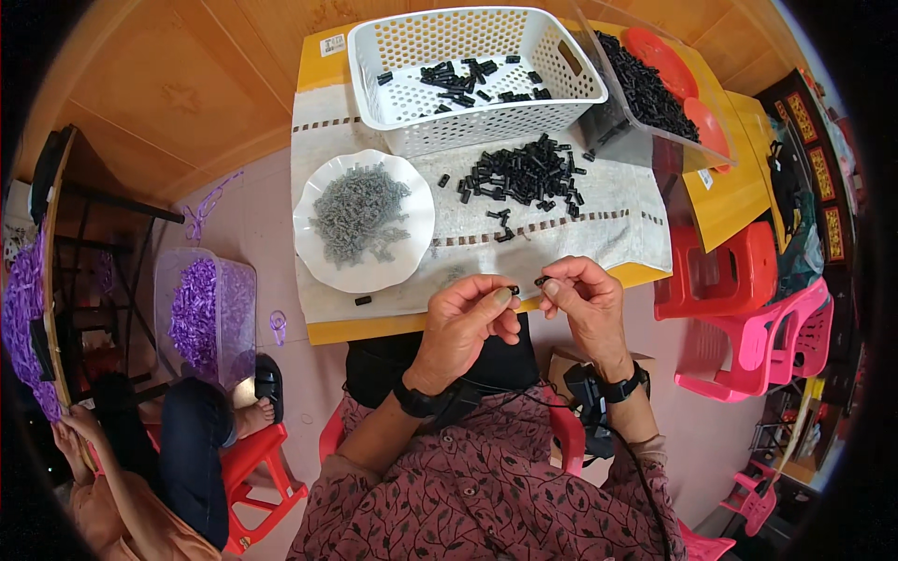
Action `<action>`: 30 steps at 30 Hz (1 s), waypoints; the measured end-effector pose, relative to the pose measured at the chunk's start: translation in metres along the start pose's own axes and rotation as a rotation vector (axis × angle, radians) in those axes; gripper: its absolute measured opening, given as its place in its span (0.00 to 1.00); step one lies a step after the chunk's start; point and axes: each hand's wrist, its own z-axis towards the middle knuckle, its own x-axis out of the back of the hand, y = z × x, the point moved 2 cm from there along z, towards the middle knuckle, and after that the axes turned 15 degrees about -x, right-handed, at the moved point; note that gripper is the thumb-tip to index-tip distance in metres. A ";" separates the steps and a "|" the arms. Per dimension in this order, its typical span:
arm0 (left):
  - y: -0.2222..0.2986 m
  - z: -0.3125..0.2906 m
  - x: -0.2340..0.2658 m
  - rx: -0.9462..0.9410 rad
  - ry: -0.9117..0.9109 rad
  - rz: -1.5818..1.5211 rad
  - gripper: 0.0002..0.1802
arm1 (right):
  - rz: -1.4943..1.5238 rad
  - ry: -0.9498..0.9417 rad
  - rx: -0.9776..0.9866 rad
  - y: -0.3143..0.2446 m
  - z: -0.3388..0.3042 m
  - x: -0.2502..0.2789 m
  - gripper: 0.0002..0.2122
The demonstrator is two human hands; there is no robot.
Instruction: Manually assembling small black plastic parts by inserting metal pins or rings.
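Observation:
Between the thumb and fingers of my left hand (pixel 468 318) is a small black cylindrical piece (pixel 514 290). My right hand (pixel 587 304) pinches another small dark piece (pixel 542 280), a short gap away from the first. Both hands are just over the table's near edge. Beyond them lies a heap of black cylindrical pieces (pixel 528 173) on the cloth (pixel 374 304), with a few odd-shaped black bits (pixel 503 224) nearer me. To the left, a white scalloped plate (pixel 313 257) holds a pile of small translucent grey parts (pixel 355 210). One black piece (pixel 363 300) lies near the plate.
At the back stands a white perforated basket (pixel 468 122) with black pieces inside. Beside it, a clear bin (pixel 645 131) holds many more, plus red lids (pixel 664 61). Red and pink stools (pixel 720 276) stand right. Another person (pixel 140 505) sits left by a tub of purple items (pixel 220 318).

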 end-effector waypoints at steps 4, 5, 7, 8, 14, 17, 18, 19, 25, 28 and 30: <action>-0.001 0.001 -0.001 0.001 -0.015 0.025 0.12 | -0.006 -0.013 -0.042 -0.001 -0.005 -0.002 0.05; -0.002 0.000 -0.001 0.002 -0.017 0.027 0.12 | -0.005 -0.013 -0.046 -0.001 -0.006 -0.002 0.05; -0.001 0.000 -0.001 0.004 -0.017 0.029 0.12 | -0.025 -0.019 -0.055 -0.001 -0.007 -0.004 0.05; -0.001 0.000 -0.001 -0.002 -0.026 0.046 0.12 | -0.025 -0.018 -0.056 -0.002 -0.008 -0.006 0.05; -0.001 -0.001 0.001 -0.023 -0.042 0.084 0.12 | -0.046 -0.032 -0.080 -0.001 -0.008 -0.012 0.05; -0.001 -0.002 0.002 -0.026 -0.046 0.104 0.11 | -0.063 -0.030 -0.084 0.001 -0.008 -0.013 0.05; -0.001 -0.002 0.002 -0.025 -0.051 0.114 0.11 | -0.066 -0.031 -0.077 0.001 -0.008 -0.013 0.05; -0.001 -0.002 0.002 -0.025 -0.051 0.114 0.11 | -0.070 -0.033 -0.069 0.001 -0.008 -0.014 0.05; -0.002 -0.003 0.004 -0.051 -0.070 0.182 0.11 | -0.144 -0.032 -0.044 -0.001 -0.010 -0.015 0.04; 0.000 -0.003 0.005 -0.076 -0.099 0.244 0.11 | -0.199 -0.038 0.033 -0.002 -0.010 -0.016 0.04; 0.000 -0.003 0.005 -0.095 -0.115 0.290 0.10 | -0.242 -0.021 0.057 -0.002 -0.010 -0.018 0.04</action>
